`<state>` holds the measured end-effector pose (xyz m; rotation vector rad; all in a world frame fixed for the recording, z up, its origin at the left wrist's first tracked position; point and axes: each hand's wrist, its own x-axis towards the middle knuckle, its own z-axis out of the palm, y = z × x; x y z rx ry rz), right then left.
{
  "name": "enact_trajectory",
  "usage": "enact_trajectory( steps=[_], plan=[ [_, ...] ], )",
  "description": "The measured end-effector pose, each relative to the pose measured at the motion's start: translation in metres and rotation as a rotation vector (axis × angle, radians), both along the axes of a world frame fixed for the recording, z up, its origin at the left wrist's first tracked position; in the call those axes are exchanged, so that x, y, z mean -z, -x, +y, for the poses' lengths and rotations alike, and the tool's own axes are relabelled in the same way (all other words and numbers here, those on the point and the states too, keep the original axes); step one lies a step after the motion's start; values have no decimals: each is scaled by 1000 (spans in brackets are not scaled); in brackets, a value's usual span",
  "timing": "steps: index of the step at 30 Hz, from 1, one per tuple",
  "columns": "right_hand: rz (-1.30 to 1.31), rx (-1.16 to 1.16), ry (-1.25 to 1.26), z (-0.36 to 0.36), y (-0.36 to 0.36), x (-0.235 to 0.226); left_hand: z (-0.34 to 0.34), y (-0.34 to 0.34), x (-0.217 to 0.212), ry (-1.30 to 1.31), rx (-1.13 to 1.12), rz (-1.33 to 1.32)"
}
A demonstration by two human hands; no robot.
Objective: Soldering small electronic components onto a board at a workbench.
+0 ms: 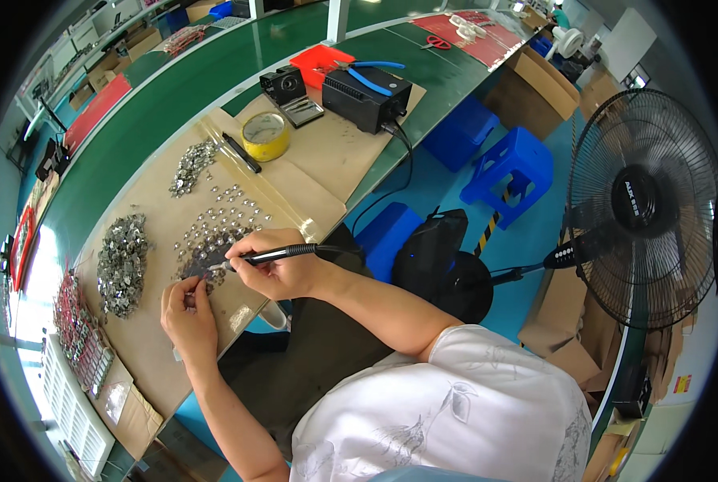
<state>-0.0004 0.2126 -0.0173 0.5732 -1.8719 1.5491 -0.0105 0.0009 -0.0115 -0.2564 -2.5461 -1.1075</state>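
Observation:
My right hand (pixel 272 267) grips a black pen-shaped soldering iron (pixel 270 255), tip pointing left onto a small metal part (pixel 199 280). My left hand (pixel 187 309) pinches that part against the brown cardboard mat (pixel 154 353), fingers closed on it. Small shiny metal parts (pixel 218 225) lie spread just above both hands. A denser heap of metal pieces (pixel 122 261) lies to the left, and a smaller heap (pixel 191 165) sits further up the mat.
A yellow tape roll (pixel 265 135), a black soldering station (pixel 366 97), a small black device (pixel 284 84), a red tray (pixel 319 63) and blue-handled pliers (pixel 372 75) stand on the green bench. Blue stools (pixel 510 170), a black bag (pixel 428 245) and a standing fan (pixel 646 205) are at right.

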Motion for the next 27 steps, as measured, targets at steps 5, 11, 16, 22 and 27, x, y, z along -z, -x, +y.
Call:
enact_trajectory(
  steps=[5,11,16,22,27],
  plan=[
    [-2,-4,-17,0,1,1,1,-2,-2,6,10,2],
    [1,-4,-24,1,0,-1,2,-2,-3,23,24,27],
    [1,-3,-27,0,0,0,2,-2,-3,20,26,29],
    [18,-1,-12,0,0,-2,2,-2,-3,20,42,34],
    [10,-2,-38,2,0,-1,1,-2,-3,28,46,49]
  ],
)
